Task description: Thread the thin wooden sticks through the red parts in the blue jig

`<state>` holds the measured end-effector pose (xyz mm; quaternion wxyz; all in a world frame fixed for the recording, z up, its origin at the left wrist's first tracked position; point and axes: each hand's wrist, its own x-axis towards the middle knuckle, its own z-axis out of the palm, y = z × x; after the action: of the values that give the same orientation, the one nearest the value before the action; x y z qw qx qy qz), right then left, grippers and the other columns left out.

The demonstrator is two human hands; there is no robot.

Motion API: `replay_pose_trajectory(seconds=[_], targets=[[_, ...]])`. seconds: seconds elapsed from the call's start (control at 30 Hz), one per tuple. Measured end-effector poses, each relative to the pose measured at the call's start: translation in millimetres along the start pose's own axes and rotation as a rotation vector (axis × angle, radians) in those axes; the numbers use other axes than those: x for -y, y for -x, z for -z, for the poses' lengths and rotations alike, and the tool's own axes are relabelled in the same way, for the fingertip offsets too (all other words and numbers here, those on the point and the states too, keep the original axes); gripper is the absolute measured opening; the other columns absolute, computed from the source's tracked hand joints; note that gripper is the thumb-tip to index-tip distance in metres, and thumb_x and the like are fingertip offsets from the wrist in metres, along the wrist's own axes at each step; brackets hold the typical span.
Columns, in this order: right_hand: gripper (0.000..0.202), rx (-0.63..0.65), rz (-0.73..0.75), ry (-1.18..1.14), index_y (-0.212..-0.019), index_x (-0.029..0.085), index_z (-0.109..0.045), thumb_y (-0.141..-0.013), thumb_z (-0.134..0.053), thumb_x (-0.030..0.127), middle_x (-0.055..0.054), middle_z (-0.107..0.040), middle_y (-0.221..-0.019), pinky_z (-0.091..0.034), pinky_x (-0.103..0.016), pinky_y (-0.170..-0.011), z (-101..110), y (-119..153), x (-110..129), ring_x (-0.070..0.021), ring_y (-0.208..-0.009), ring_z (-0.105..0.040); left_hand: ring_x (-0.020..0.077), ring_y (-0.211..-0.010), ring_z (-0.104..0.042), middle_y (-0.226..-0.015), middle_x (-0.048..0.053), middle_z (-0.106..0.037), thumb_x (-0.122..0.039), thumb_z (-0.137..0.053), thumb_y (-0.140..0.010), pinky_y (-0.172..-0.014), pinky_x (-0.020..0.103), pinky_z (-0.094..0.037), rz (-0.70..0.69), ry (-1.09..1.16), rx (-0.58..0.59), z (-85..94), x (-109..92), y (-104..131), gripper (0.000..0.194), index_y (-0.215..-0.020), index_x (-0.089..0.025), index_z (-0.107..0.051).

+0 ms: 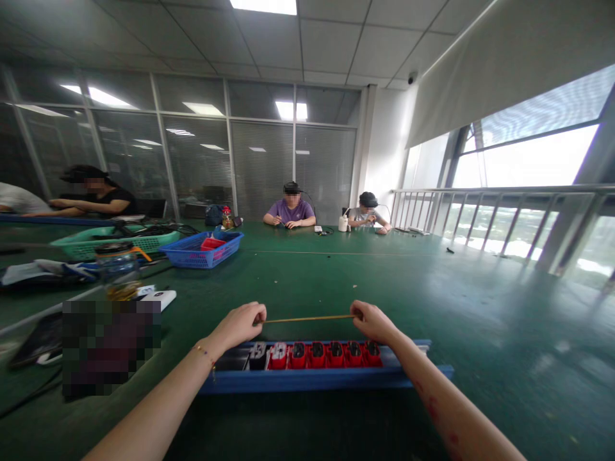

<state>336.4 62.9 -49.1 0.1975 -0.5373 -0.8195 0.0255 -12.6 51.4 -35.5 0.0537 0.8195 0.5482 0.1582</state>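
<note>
Currently a thin yellowish strip is stretched almost straight between two hands, showing just past the far side of a blue channel; its height over the counter cannot be told. Left hand: grip pinched on one end of the strip. Right hand: grip pinched on the other end, fingers curled.

Step in hand, as judged: holding the strip out lengthwise, roughly parallel to the channel. The next move probably calls for a secure pinch at both ends and even tension, since a slip at either side would let it go slack (material uncertain, elastic or plain tape).

Edges: the channel's long walls run crosswise between the forearms, with a row of mostly red blocks inside; wrists would want lifting over the rims. Room: green surface spreads ahead and to the right. Left side is tighter, with a blue basket, a jar and a white object. Two co-workers sit well apart, across the counter.
</note>
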Motion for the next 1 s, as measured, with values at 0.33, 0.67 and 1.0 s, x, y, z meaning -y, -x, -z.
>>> replay_pose_trajectory(seconds=[0.33, 0.67, 1.0], targets=[[0.011, -0.22, 0.063, -0.348, -0.072, 0.018, -0.049, -0.067, -0.041, 0.014, 0.005, -0.044, -0.055, -0.03, -0.019, -0.049, 27.7, 21.6, 12.4, -0.009, -0.05, -0.038, 0.0133, -0.058, -0.051, -0.064, -0.001, -0.057, -0.044, -0.045, -0.074, -0.053, 0.021, -0.033, 0.06, 0.203, -0.036, 40.0, -18.8, 27.9, 0.031, -0.089, -0.021, -0.058], [0.021, 0.058, 0.066, -0.607, -0.094, 0.017, -0.054, -0.074, -0.048, 0.021, 0.003, -0.047, -0.062, -0.033, -0.019, -0.049, 43.3, 48.8, 22.4, -0.0092, -0.054, -0.042, 0.0136, -0.065, -0.05, -0.07, 0.0, -0.058, -0.053, -0.044, -0.074, -0.057, 0.021, -0.036, 0.074, 0.428, 0.048, 43.7, -34.9, 44.6, 0.041, -0.087, -0.017, -0.06], [0.033, 0.141, -0.076, -0.694, -0.077, 0.013, -0.057, -0.074, -0.052, 0.046, 0.0, -0.056, -0.061, -0.036, -0.019, -0.046, 53.9, 51.9, 14.7, -0.009, -0.052, -0.047, 0.0147, -0.071, -0.054, -0.077, 0.001, -0.062, -0.051, -0.044, -0.074, -0.062, 0.021, -0.04, 0.071, 0.489, 0.119, 45.9, -42.3, 48.5, 0.039, -0.086, -0.017, -0.06]])
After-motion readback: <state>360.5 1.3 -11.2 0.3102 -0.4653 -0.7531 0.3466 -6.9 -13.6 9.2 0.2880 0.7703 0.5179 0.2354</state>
